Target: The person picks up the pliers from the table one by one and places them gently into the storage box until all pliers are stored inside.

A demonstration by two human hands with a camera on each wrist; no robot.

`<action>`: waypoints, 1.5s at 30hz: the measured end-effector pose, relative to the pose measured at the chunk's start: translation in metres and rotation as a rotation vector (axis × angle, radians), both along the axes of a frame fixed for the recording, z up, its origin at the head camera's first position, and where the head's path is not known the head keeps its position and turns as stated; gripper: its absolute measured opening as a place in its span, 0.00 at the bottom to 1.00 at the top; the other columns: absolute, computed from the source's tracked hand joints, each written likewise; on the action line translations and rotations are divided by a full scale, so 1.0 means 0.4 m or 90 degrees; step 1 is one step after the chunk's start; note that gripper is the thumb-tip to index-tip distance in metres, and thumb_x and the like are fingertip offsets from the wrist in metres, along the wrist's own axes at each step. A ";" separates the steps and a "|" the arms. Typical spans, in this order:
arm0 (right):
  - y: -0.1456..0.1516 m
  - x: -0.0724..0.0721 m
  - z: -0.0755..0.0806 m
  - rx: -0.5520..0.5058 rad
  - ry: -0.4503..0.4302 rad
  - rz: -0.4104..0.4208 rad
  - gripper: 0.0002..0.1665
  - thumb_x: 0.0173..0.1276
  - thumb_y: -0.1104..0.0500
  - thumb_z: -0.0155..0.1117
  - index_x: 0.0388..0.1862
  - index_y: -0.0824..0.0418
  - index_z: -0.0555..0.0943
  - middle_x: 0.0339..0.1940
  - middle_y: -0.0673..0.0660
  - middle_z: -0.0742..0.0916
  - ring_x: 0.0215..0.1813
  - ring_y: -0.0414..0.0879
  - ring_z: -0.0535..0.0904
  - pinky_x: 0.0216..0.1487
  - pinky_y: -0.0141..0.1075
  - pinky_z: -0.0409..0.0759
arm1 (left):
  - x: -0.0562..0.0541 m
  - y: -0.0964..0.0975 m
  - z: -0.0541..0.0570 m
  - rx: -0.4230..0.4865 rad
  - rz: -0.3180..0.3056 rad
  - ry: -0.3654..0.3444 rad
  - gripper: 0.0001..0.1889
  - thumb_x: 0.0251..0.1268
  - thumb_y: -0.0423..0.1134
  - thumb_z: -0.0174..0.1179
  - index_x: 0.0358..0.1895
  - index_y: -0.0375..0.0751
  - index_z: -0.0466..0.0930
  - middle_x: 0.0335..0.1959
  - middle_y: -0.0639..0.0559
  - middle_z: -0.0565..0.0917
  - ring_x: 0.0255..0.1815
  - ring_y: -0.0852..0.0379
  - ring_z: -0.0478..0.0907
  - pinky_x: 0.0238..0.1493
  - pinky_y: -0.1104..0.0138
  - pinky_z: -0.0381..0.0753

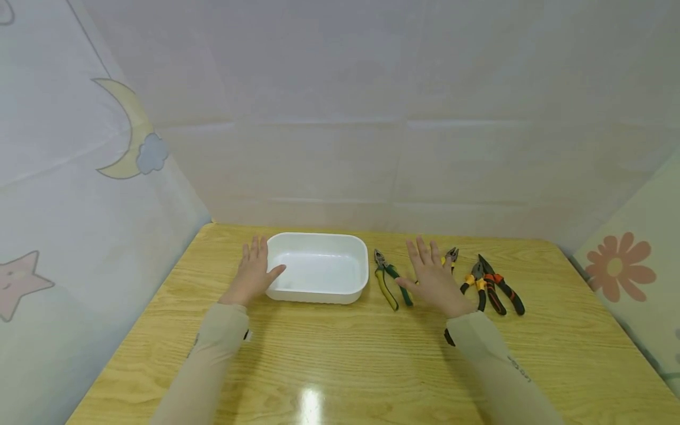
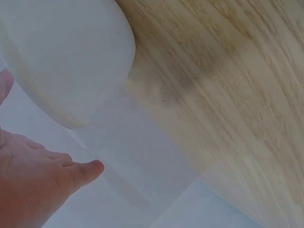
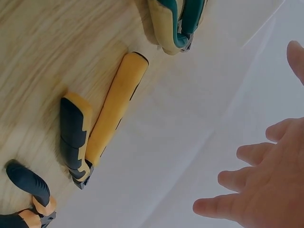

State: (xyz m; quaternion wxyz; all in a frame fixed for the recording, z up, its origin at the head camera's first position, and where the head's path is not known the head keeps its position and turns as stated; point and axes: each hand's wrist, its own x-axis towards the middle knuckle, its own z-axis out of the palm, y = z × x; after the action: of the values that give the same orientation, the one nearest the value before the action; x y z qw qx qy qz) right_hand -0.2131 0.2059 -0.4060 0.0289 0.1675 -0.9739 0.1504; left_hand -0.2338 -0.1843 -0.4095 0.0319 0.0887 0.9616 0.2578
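Beside the left end of a white plastic basin (image 1: pixel 319 295), my left hand (image 1: pixel 251 275) has its fingers spread; whether it touches the rim I cannot tell. The left wrist view also shows this hand (image 2: pixel 38 175) near the basin's curved edge (image 2: pixel 76 61). My right hand (image 1: pixel 435 284) is held out with straight fingers over the row of pliers, gripping nothing. Left of it lie green-and-yellow-handled pliers (image 1: pixel 386 283). Yellow-and-black pliers (image 3: pixel 116 104) are partly hidden behind it in the head view, their head (image 1: pixel 452 254) showing.
Farther right on the wooden table (image 1: pixel 340 366) lie pliers with black-and-yellow handles (image 1: pixel 480 289) and long-nosed pliers with red-and-black handles (image 1: pixel 499 289). A pale cloth backdrop (image 1: pixel 319 153) stands behind the table and along both sides.
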 end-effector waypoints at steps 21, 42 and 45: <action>-0.012 0.006 -0.017 -0.011 -0.003 0.003 0.52 0.71 0.46 0.61 0.79 0.67 0.44 0.77 0.72 0.47 0.74 0.74 0.35 0.61 0.77 0.41 | -0.009 -0.017 -0.004 0.163 0.035 -0.095 0.46 0.77 0.46 0.48 0.73 0.24 0.23 0.75 0.29 0.25 0.75 0.36 0.23 0.74 0.47 0.31; -0.022 0.011 -0.032 -0.018 -0.051 0.010 0.54 0.71 0.44 0.59 0.79 0.66 0.40 0.78 0.71 0.44 0.74 0.73 0.33 0.62 0.77 0.41 | -0.010 -0.043 -0.017 0.279 0.050 -0.167 0.44 0.78 0.43 0.46 0.72 0.26 0.20 0.75 0.31 0.25 0.75 0.35 0.26 0.73 0.45 0.32; -0.024 0.011 -0.036 -0.021 -0.052 0.007 0.54 0.71 0.45 0.60 0.79 0.67 0.40 0.78 0.71 0.44 0.74 0.73 0.33 0.61 0.77 0.40 | -0.010 -0.046 -0.020 0.299 0.056 -0.186 0.44 0.78 0.43 0.46 0.73 0.28 0.20 0.75 0.30 0.28 0.76 0.36 0.28 0.74 0.46 0.35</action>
State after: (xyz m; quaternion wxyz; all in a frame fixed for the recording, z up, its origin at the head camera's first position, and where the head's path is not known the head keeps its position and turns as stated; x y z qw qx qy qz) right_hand -0.2085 0.1963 -0.4205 -0.0088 0.1660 -0.9708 0.1730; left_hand -0.2377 -0.2026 -0.4173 0.1375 0.0141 0.8637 0.4846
